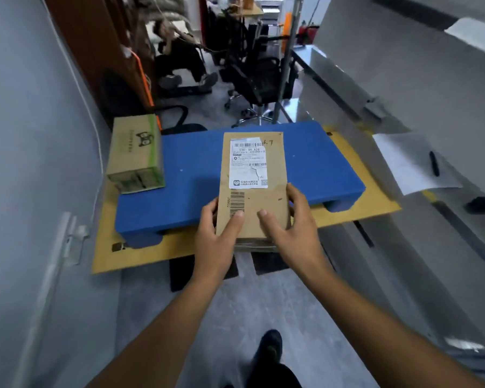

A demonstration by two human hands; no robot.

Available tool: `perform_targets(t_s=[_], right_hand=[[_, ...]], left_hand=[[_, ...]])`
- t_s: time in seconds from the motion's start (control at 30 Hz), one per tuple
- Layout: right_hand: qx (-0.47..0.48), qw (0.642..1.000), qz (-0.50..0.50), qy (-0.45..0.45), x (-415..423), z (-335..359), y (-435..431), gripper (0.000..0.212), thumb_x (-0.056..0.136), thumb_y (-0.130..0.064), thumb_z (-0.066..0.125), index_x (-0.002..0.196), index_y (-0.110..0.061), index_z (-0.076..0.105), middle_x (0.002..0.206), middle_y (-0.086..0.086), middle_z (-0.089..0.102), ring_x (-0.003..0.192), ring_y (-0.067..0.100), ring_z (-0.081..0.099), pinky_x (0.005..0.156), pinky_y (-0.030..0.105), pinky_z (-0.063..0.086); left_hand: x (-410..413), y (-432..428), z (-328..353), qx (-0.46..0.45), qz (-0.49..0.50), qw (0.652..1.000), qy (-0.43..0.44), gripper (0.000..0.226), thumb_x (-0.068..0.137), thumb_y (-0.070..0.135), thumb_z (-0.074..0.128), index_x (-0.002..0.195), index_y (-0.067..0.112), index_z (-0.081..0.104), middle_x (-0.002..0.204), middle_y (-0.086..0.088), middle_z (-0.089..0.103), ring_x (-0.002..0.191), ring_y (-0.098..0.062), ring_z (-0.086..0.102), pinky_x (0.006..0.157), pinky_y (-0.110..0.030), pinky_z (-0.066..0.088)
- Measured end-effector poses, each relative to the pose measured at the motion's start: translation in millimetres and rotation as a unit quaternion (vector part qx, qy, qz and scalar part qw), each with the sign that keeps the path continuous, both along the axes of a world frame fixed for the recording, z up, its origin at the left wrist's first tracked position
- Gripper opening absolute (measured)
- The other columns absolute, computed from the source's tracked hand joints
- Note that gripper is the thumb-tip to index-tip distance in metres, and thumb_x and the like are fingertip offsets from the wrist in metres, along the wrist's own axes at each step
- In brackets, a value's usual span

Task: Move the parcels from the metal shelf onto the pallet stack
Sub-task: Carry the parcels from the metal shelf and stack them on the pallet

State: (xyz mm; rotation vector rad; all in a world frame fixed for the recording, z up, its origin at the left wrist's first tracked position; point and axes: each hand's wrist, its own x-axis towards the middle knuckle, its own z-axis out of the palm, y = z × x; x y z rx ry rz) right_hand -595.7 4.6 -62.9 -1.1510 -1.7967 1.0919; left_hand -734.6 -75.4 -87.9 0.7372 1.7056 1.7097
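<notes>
- I grip the brown parcel (254, 203) by its near end. My left hand (219, 236) is on its left edge and my right hand (296, 225) on its right edge, with both thumbs pressed flat on top and the fingers curled round the sides and underneath.
- The parcel reaches away from my hands over the blue pallet (314, 163). I cannot tell whether its far end touches the deck.
- It looks like a flat, stiff carton, and probably a light one, since it sits level while held from one end only.
- Plain cardboard should give good friction. The label (248, 163) beyond my thumbs is torn, so I would keep my grip on bare board at both long edges.
- A green-printed box (136, 155) sits on the pallet well left of my left hand.
- The metal shelf (347, 88) lies beyond my right hand.
</notes>
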Motion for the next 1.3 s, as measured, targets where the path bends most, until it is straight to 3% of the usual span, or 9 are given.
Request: perform_targets(t_s=[0.13, 0.27, 0.43, 0.63, 0.77, 0.93, 1.03, 1.17, 1.3], right_hand=[[-0.027, 0.998, 0.059, -0.008, -72.6, -11.5, 40.9, 0.074, 0.096, -0.042, 0.074, 0.158, -0.032, 0.036, 0.148, -0.015, 0.053, 0.13, -0.004, 0.053, 0.109, 0.036, 0.052], [-0.048, 0.994, 0.099, 0.009, -138.8, -29.3, 91.7, 0.069, 0.097, -0.039, 0.073, 0.156, -0.029, 0.039, 0.146, -0.013, 0.055, 0.13, 0.0, 0.055, 0.109, 0.038, 0.053], [-0.074, 0.991, 0.114, 0.005, -202.2, -50.0, 157.1, 0.066, 0.096, -0.035, 0.075, 0.154, -0.028, 0.042, 0.145, -0.013, 0.057, 0.129, 0.0, 0.056, 0.11, 0.039, 0.052], [-0.091, 0.985, 0.145, -0.03, -247.1, -77.5, 213.1, 0.063, 0.096, -0.036, 0.072, 0.152, -0.028, 0.044, 0.144, -0.013, 0.057, 0.132, 0.004, 0.054, 0.111, 0.039, 0.05], [-0.114, 0.98, 0.151, -0.06, -256.1, -91.8, 222.7, 0.063, 0.099, -0.028, 0.068, 0.156, -0.026, 0.04, 0.149, -0.01, 0.053, 0.138, 0.008, 0.05, 0.116, 0.045, 0.046], [-0.108, 0.979, 0.144, -0.092, -272.0, -94.6, 219.8, 0.079, 0.097, -0.047, 0.062, 0.165, -0.026, 0.026, 0.159, -0.007, 0.041, 0.143, 0.006, 0.041, 0.121, 0.039, 0.039], [-0.112, 0.977, 0.147, -0.104, -282.1, -98.0, 213.4, 0.082, 0.101, -0.046, 0.064, 0.167, -0.029, 0.019, 0.154, -0.015, 0.036, 0.132, -0.009, 0.035, 0.113, 0.024, 0.034], [-0.117, 0.974, 0.154, -0.119, -297.7, -98.2, 203.9, 0.087, 0.101, -0.049, 0.063, 0.168, -0.033, 0.01, 0.146, -0.019, 0.032, 0.129, -0.009, 0.031, 0.107, 0.019, 0.029], [-0.114, 0.976, 0.142, -0.121, -307.0, -95.9, 200.3, 0.089, 0.102, -0.045, 0.064, 0.169, -0.028, 0.008, 0.161, -0.007, 0.034, 0.138, -0.002, 0.03, 0.111, 0.022, 0.027]], left_hand=[[-66.3, 24.2, -8.9, -0.028, 0.041, 0.998, 0.023, 0.04, 0.093, 0.043, 0.074, 0.129, 0.047, 0.056, 0.117, 0.029, 0.07, 0.107, 0.008, 0.067, 0.078, -0.006, 0.05], [-126.8, 64.3, -19.3, -0.047, 0.057, 0.996, 0.04, 0.054, 0.095, 0.042, 0.072, 0.144, 0.042, 0.048, 0.123, 0.032, 0.066, 0.111, 0.01, 0.064, 0.083, -0.012, 0.053], [-185.6, 120.8, -29.9, -0.096, 0.064, 0.992, 0.053, 0.052, 0.097, 0.041, 0.07, 0.144, 0.041, 0.049, 0.118, 0.04, 0.063, 0.107, 0.016, 0.061, 0.077, -0.002, 0.047], [-222.3, 169.3, -47.3, -0.164, 0.067, 0.977, 0.115, 0.037, 0.1, 0.039, 0.064, 0.124, 0.063, 0.049, 0.118, 0.04, 0.063, 0.112, 0.01, 0.061, 0.083, -0.002, 0.044], [-235.0, 175.7, -53.5, -0.236, 0.04, 0.945, 0.222, 0.065, 0.105, 0.033, 0.059, 0.161, 0.017, 0.031, 0.165, 0.002, 0.037, 0.15, -0.013, 0.033, 0.113, -0.004, 0.019], [-271.5, 170.9, -39.8, -0.198, 0.099, 0.926, 0.305, 0.059, 0.104, 0.047, 0.052, 0.154, 0.019, 0.039, 0.158, -0.001, 0.045, 0.146, -0.016, 0.04, 0.119, -0.042, 0.038], [-303.6, 165.5, -33.1, -0.233, 0.121, 0.916, 0.303, 0.063, 0.096, 0.063, 0.045, 0.147, 0.025, 0.043, 0.147, 0.003, 0.052, 0.13, -0.006, 0.044, 0.11, -0.041, 0.044], [-329.0, 156.7, -35.3, -0.289, 0.067, 0.917, 0.265, 0.082, 0.088, 0.078, 0.039, 0.151, 0.025, 0.043, 0.153, 0.0, 0.049, 0.14, -0.019, 0.045, 0.114, -0.048, 0.041], [-330.1, 151.6, -40.4, -0.308, 0.015, 0.905, 0.295, 0.081, 0.093, 0.076, 0.04, 0.154, 0.022, 0.043, 0.162, -0.001, 0.041, 0.156, -0.023, 0.024, 0.125, -0.051, 0.027]])
